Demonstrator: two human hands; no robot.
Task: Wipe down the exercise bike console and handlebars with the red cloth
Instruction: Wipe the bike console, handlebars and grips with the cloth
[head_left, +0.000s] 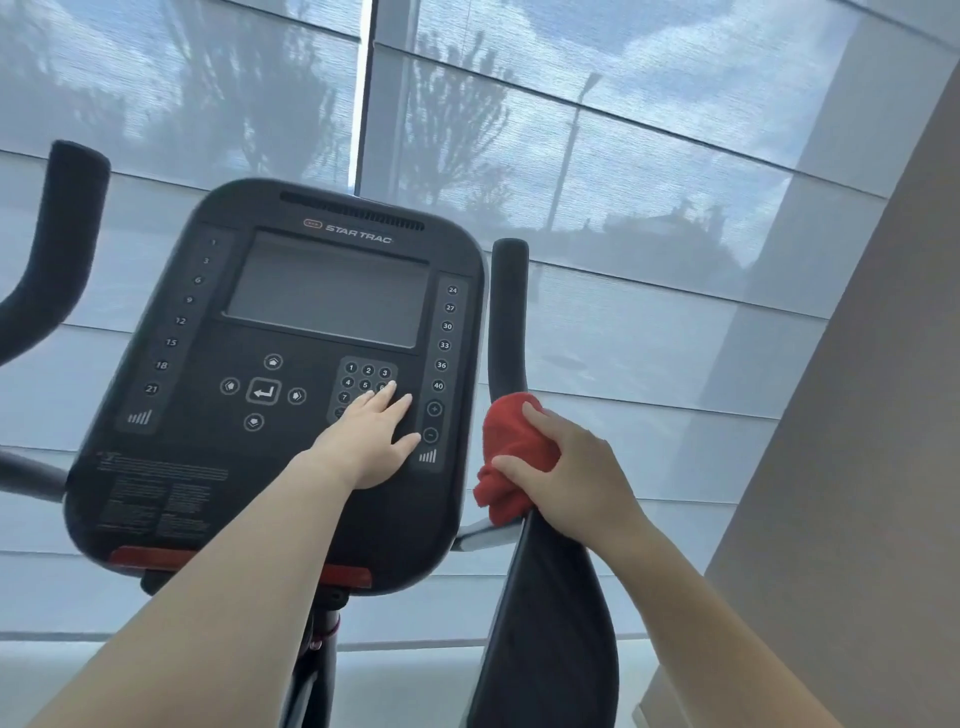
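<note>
The black exercise bike console (291, 332) fills the middle of the view, with a dark screen and a number keypad. My left hand (371, 436) lies flat on the keypad area at its lower right, fingers straight. To the right of the console rises the right handlebar (509, 312). My right hand (571, 475) grips the red cloth (511, 452), which is wrapped around that handlebar below its upright end. The left handlebar (57, 239) curves up at the far left, untouched.
A large window with grey roller blinds (623, 208) stands right behind the bike. A beige wall or pillar (857, 467) runs down the right side. The bike's stem (324, 639) drops below the console between my forearms.
</note>
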